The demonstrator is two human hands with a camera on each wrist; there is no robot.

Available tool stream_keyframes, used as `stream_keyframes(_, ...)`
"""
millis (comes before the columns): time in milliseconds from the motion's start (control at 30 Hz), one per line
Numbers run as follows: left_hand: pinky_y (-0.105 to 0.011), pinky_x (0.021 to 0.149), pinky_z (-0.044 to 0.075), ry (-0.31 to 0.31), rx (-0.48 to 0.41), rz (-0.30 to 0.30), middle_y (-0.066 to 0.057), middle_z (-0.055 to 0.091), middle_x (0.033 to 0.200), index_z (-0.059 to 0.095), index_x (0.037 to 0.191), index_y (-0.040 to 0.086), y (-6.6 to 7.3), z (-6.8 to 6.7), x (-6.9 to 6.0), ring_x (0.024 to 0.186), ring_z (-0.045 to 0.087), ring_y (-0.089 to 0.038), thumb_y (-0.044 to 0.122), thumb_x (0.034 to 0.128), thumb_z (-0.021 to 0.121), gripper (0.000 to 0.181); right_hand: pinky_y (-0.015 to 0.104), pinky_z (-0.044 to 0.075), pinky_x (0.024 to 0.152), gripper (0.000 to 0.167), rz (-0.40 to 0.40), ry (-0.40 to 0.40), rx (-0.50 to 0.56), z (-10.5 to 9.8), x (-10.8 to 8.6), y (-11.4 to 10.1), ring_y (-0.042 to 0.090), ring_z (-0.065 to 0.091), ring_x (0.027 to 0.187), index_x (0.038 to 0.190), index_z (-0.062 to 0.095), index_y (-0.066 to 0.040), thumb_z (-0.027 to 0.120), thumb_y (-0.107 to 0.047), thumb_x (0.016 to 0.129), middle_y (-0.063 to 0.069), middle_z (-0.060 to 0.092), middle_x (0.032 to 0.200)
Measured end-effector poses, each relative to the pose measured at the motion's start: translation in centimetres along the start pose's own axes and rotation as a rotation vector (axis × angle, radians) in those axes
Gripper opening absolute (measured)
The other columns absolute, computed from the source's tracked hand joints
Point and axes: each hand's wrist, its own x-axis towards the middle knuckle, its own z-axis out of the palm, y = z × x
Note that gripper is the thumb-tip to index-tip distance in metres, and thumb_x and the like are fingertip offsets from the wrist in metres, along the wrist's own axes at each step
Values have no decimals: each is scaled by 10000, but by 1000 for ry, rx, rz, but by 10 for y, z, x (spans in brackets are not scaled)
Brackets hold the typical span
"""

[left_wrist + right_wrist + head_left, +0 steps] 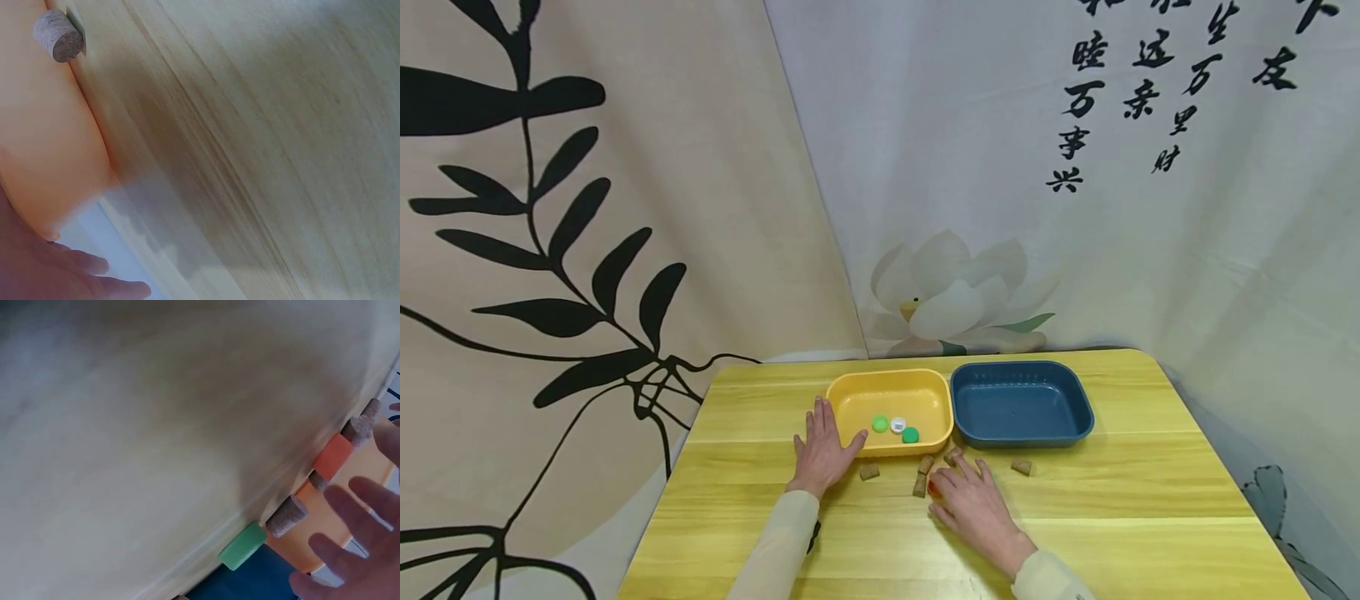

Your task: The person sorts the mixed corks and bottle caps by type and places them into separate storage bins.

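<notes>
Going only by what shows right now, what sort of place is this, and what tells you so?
Probably an indoor spot set up for tabletop work: a wood-patterned table bears a yellow tray and a blue tray, with corks in front, and a printed cloth hangs behind.

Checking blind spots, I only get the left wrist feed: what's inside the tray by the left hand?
Observer: Three discs: a light green disc, a white disc and a darker green disc.
Operator: Anything beside that yellow tray?
Observer: Yes, a blue tray, on its right in the head view.
Operator: Where's the right hand?
Observer: Close beside an orange-red disc on the table; whether it touches, I can't tell.
</notes>
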Motion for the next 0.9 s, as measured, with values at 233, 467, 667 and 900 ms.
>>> stream_keyframes(233, -796, 1115, 191, 7, -5, 3, -191, 14, 1727, 73, 1638, -39, -1, 1, -1, 1549, 148, -464, 724, 969, 474, 1091, 679, 431, 1040, 623, 56, -13, -19, 2, 2, 2, 423, 497, 1379, 1281, 714, -105, 808, -536, 841, 152, 639, 1374)
stream_keyframes(467, -809, 1093, 213, 14, 3, 14, -211, 53, 1721, 99, 1633, -52, 0, 2, 0, 1535, 183, -483, 728, 971, 460, 1085, 676, 443, 1028, 589, 62, -32, -38, 4, 3, 3, 437, 469, 1399, 1240, 739, -96, 809, -528, 847, 145, 617, 1396)
stream_keyframes(667, -806, 1099, 207, 5, -2, 14, -206, 36, 1723, 91, 1634, -49, 1, -1, -1, 1539, 173, -478, 724, 972, 467, 1086, 673, 438, 1034, 416, 62, -40, -38, 6, 3, 2, 424, 468, 1405, 1113, 762, -138, 857, -431, 833, 113, 624, 1392)
stream_keyframes(900, -807, 1099, 205, 12, -4, 16, -207, 43, 1722, 97, 1633, -52, 1, -2, -1, 1537, 175, -482, 712, 976, 475, 1076, 659, 454, 1030, 350, 52, 42, -47, 4, 3, -1, 413, 508, 1374, 1031, 744, -160, 873, -405, 816, 117, 661, 1343)
